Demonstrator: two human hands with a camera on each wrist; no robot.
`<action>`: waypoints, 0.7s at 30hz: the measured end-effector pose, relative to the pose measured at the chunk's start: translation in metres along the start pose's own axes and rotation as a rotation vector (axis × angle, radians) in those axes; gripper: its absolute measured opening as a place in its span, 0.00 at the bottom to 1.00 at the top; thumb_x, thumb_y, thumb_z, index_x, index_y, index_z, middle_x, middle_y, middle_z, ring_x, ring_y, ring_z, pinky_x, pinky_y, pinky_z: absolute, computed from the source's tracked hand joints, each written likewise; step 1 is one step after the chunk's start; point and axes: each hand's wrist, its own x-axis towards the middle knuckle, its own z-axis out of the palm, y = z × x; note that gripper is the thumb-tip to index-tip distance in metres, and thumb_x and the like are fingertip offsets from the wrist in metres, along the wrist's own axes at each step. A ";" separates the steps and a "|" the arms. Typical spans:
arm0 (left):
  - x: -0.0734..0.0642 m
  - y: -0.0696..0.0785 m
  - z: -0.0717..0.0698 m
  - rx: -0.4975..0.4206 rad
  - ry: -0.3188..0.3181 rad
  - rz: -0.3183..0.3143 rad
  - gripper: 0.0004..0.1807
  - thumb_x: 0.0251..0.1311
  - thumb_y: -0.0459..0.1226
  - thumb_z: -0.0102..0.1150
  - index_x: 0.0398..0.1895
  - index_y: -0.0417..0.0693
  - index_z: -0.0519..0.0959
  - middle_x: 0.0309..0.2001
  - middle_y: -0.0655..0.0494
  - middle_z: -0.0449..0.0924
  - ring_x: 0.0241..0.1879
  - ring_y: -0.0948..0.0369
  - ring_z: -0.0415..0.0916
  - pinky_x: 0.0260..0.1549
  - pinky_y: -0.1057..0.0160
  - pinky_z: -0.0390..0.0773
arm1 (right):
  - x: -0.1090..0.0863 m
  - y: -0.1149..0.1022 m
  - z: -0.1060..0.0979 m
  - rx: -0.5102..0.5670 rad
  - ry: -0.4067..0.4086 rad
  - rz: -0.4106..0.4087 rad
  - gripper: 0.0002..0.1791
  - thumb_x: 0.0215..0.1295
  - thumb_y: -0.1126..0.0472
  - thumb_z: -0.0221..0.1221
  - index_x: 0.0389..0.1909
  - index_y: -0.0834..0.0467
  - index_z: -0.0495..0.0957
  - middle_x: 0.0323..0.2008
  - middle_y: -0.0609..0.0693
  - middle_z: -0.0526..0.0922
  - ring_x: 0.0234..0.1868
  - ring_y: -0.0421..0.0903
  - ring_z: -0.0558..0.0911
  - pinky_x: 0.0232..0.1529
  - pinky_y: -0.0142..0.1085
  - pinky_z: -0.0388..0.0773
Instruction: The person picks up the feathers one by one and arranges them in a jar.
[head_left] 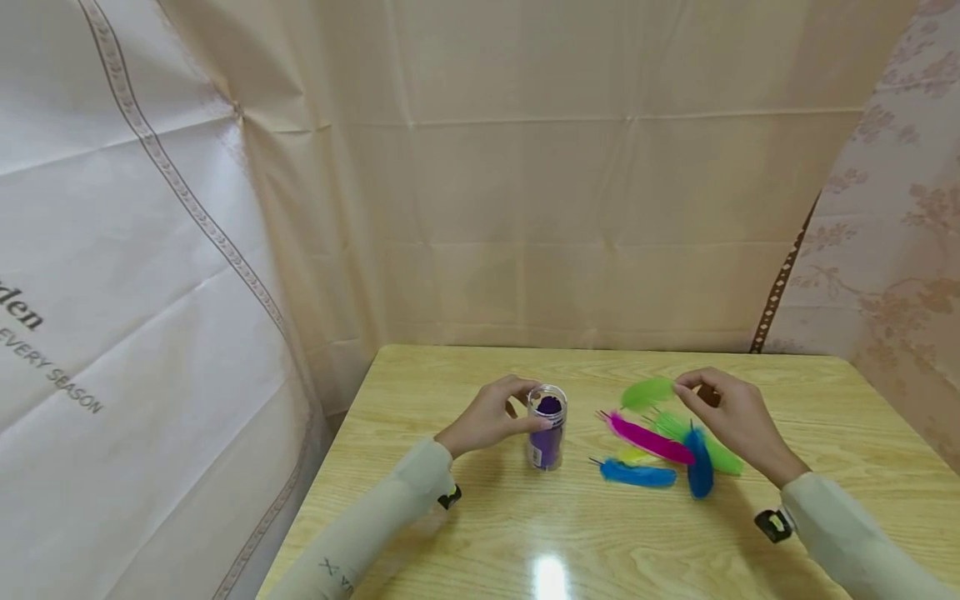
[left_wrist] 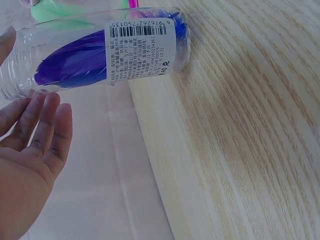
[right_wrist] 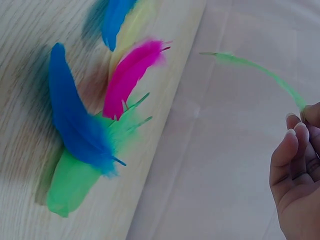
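Observation:
My left hand (head_left: pixel 495 417) grips the neck of a clear jar (head_left: pixel 546 454) standing on the table, thumb and fingers around its rim. Inside it show purple feathers (left_wrist: pixel 75 57), and a white barcode label (left_wrist: pixel 142 47) is on its side. Raised over the table, my right hand (head_left: pixel 727 408) pinches a light green feather (head_left: pixel 647 393) by one end; its quill points left toward the jar. Below that hand lies a loose pile with a magenta feather (head_left: pixel 651 437), green feathers (head_left: pixel 723 457), a blue feather (head_left: pixel 700 467) and a partly covered yellow one (head_left: pixel 633 455).
Another blue feather (head_left: pixel 637 474) lies at the near side of the pile, right of the jar. The wood-grain table (head_left: pixel 465 542) ends at the back against a beige cloth (head_left: pixel 517 208). A white printed cloth (head_left: pixel 150 333) hangs on the left.

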 end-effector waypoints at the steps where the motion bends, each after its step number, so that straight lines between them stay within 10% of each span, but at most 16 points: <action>1: 0.000 0.000 0.000 -0.001 0.001 0.001 0.34 0.50 0.59 0.65 0.61 0.61 0.73 0.50 0.63 0.75 0.45 0.67 0.71 0.36 0.67 0.78 | 0.000 -0.001 0.000 0.000 0.001 -0.001 0.06 0.67 0.54 0.59 0.41 0.49 0.80 0.26 0.43 0.77 0.20 0.39 0.70 0.19 0.30 0.67; 21: -0.001 0.001 0.000 0.002 -0.003 0.018 0.33 0.53 0.58 0.64 0.61 0.62 0.72 0.51 0.64 0.74 0.46 0.67 0.71 0.37 0.67 0.78 | 0.008 -0.021 -0.005 0.026 0.016 -0.007 0.05 0.67 0.54 0.59 0.41 0.46 0.80 0.27 0.41 0.78 0.21 0.41 0.71 0.21 0.31 0.69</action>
